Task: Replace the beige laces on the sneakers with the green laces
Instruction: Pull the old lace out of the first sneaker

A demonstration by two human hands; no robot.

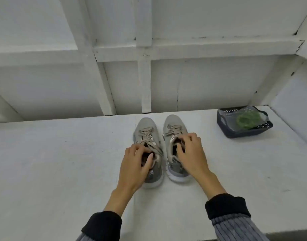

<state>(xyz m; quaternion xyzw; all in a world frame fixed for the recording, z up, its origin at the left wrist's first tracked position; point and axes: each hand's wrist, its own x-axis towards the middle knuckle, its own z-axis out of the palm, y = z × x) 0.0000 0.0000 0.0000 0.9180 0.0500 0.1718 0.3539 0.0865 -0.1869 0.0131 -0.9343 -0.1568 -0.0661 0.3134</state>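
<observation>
Both grey knit sneakers (164,148) sit side by side mid-desk (62,162). The left hand (137,162) and right hand (192,153) curl loosely over the collars, gripping neither beige lace (147,136). Better untie one bow first; the green laces (247,120) wait in the dark mesh basket (225,124).

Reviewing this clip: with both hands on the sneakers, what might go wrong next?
The left hand and right hand each work a different sneaker, so neither shoe is steadied and may slide. The green laces sit bagged in the basket far right, so reaching for them means letting go.
</observation>
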